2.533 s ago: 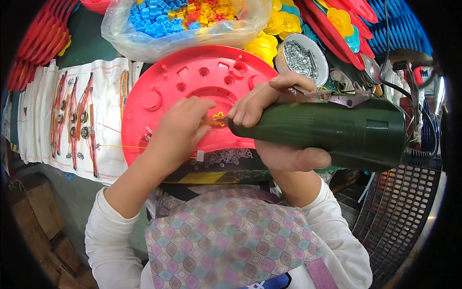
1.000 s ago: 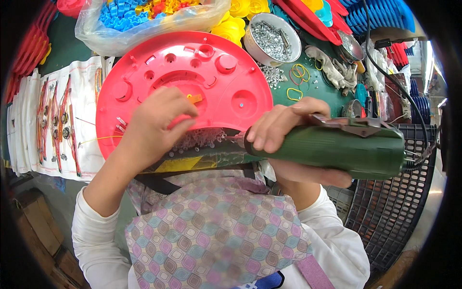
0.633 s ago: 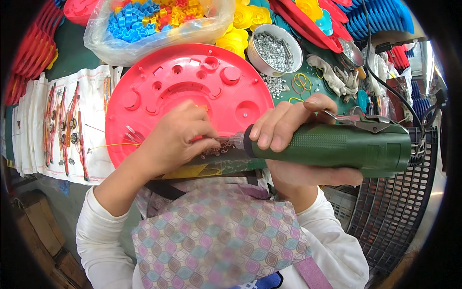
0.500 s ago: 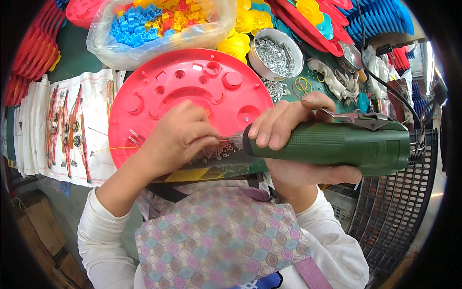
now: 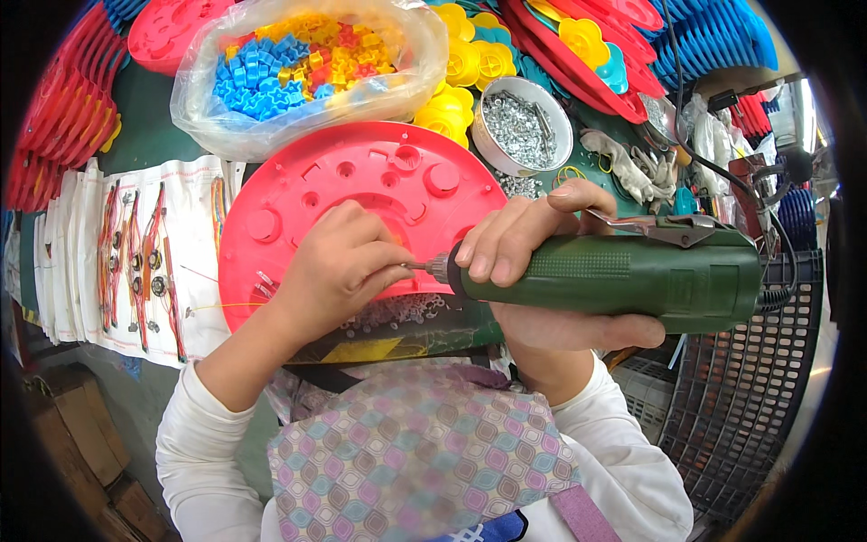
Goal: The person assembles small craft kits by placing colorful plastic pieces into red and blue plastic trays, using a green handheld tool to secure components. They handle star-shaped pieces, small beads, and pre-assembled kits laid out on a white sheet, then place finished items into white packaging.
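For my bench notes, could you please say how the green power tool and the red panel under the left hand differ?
The power tool is dark green; the panel, pinkish red. The power tool is long and rounded, the panel broad with round recesses. The right hand grips the power tool, not the panel. A hand partly hides each.

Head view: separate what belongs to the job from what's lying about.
Apparently in use:
dark-green cylindrical power tool, in the right hand
curved red plastic panel, beneath the left hand

Likely lying about:
crumpled off-white cloth
brown cardboard boxes
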A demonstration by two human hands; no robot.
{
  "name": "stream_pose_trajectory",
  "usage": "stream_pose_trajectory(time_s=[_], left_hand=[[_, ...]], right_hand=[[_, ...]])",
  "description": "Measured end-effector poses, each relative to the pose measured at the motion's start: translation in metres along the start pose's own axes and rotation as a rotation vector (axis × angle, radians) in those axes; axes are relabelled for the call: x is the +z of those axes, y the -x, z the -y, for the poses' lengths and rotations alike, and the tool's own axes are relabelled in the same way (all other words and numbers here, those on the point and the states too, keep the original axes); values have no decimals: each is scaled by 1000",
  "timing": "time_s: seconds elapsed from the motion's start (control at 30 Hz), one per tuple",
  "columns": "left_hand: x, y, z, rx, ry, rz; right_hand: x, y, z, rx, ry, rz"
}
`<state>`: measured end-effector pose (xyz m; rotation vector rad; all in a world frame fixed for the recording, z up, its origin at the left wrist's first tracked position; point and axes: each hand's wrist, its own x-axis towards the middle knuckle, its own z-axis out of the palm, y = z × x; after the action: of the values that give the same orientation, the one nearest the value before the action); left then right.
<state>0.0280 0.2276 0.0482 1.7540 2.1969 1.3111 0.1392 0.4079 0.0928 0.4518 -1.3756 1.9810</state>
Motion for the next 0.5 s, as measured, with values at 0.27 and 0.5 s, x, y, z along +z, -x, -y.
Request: stream_pose_trajectory(time_s=[0.27, 0.5], left_hand=[[5, -3, 2, 22, -100, -87], [8, -2, 2, 43, -249, -72]], right_hand=[[3, -4, -5, 69, 57, -27], [4, 4, -1, 241, 248, -54]])
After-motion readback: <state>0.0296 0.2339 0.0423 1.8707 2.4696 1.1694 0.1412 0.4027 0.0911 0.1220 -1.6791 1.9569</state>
